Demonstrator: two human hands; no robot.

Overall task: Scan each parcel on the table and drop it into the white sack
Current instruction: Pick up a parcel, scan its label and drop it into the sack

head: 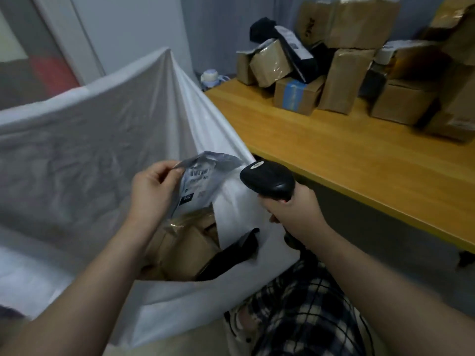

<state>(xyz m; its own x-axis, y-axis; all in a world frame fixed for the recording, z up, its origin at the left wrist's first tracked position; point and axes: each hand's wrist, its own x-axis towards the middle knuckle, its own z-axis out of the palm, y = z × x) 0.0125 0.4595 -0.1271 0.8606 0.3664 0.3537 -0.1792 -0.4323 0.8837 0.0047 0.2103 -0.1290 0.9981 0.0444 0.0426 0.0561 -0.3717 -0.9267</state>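
Note:
My left hand (154, 188) pinches the top corner of a grey plastic mailer parcel (203, 181) with a barcode label, held over the open white sack (108, 129). A black barcode scanner (267, 179) sits in the grip of my right hand (293, 211), its head close to the parcel's right side. Inside the sack lie brown taped parcels (185, 242) and a black packet (231, 255).
A wooden table (334, 155) stands to the right, with a pile of brown cardboard parcels (344, 73) and a black mailer (295, 50) along its far side. My checked trousers (303, 312) show below. A wall and door frame stand behind the sack.

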